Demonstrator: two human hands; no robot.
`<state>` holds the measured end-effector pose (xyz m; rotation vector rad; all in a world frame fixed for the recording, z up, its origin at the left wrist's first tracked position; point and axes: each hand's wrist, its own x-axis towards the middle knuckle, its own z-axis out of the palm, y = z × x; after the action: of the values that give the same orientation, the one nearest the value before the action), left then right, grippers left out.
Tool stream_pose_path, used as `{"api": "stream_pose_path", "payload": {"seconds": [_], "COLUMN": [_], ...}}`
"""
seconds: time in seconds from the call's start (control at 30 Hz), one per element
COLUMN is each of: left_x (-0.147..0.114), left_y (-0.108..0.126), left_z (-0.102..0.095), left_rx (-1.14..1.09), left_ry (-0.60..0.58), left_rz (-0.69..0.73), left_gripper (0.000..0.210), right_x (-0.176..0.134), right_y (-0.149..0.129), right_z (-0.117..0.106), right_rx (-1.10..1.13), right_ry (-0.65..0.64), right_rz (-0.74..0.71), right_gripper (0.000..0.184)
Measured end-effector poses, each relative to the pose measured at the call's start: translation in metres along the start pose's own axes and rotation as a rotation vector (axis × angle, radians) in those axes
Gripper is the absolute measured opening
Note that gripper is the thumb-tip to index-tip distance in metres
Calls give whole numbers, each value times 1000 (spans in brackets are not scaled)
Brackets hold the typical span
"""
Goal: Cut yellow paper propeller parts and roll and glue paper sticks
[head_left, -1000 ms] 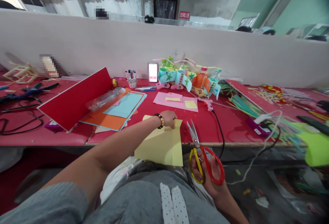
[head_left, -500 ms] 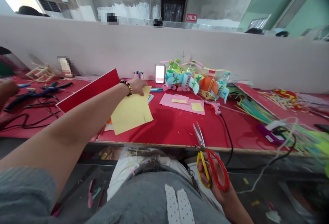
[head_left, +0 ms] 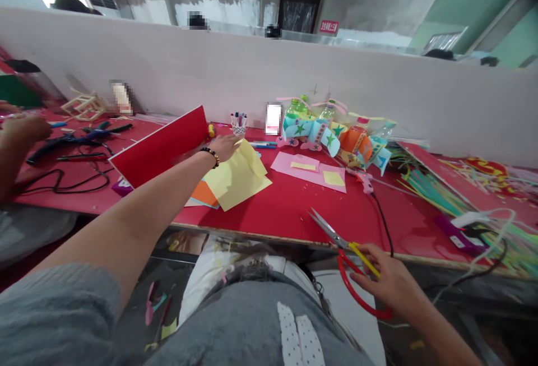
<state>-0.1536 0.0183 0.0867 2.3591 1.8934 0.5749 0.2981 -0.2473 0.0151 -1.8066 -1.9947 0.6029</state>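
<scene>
My left hand (head_left: 227,146), a beaded bracelet at its wrist, lies with fingers stretched over the top edge of the yellow paper (head_left: 235,189). The yellow sheets rest on orange paper (head_left: 205,193), and one curls up beside the hand. In my right hand (head_left: 389,276) is a pair of scissors (head_left: 340,241) with one red and one yellow handle. Their blades point up and left over the table's front edge, nearly closed and touching no paper. A pink sheet (head_left: 290,171) with small yellow pieces on it lies between the hands, farther back.
A red board (head_left: 163,147) leans left of the papers. At the back stand a phone (head_left: 273,118), a pen cup (head_left: 239,129) and several bottle crafts (head_left: 311,130). The pink glue gun (head_left: 365,180) trails a black cord. Another person's hand (head_left: 25,130) is at far left.
The yellow paper has come down onto the paper pile under my left hand. My right hand has turned the scissors, so their blades now point farther left. The view has shifted slightly.
</scene>
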Motion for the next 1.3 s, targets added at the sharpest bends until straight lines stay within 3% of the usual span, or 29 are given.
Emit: {"api": "stream_pose_path", "payload": {"seconds": [0.1, 0.2, 0.33, 0.4, 0.5, 0.57, 0.63, 0.73, 0.83, 1.17, 1.3], "left_x": [-2, -9, -34, -53, -86, -106, -123, -137, -140, -145, -146], "left_y": [11, 31, 79, 109, 151, 172, 185, 192, 189, 185, 184], "left_z": [-14, -22, -9, 7, 36, 55, 70, 85, 92, 96, 95], "left_rx": [-139, -320, -579, -698, -821, -967, -1099, -1162, -1179, -1286, -1269], "left_ry": [116, 229, 327, 327, 313, 285, 181, 55, -40, -192, -204], "left_rz": [-51, -117, -127, -100, -38, 49, 139, 195, 175, 157, 134], "left_gripper": [32, 33, 36, 37, 31, 26, 22, 20, 20, 25, 28], "right_x": [17, 41, 69, 74, 73, 72, 75, 84, 90, 81, 81], "right_y": [7, 23, 41, 38, 12, -13, -38, -64, -77, -74, -75], "right_z": [-17, -27, -34, -31, -14, 6, 29, 56, 69, 73, 73], "right_rx": [-213, -308, -309, -261, 87, 569, 716, 880, 997, 1095, 1025], "right_ry": [49, 80, 61, 148, 347, 291, 241, 222, 254, 218, 198], "right_rz": [-81, -181, -217, -176, -120, -51, -71, -140, -202, -234, -250], "right_gripper": [51, 51, 50, 45, 36, 36, 42, 45, 43, 56, 50]}}
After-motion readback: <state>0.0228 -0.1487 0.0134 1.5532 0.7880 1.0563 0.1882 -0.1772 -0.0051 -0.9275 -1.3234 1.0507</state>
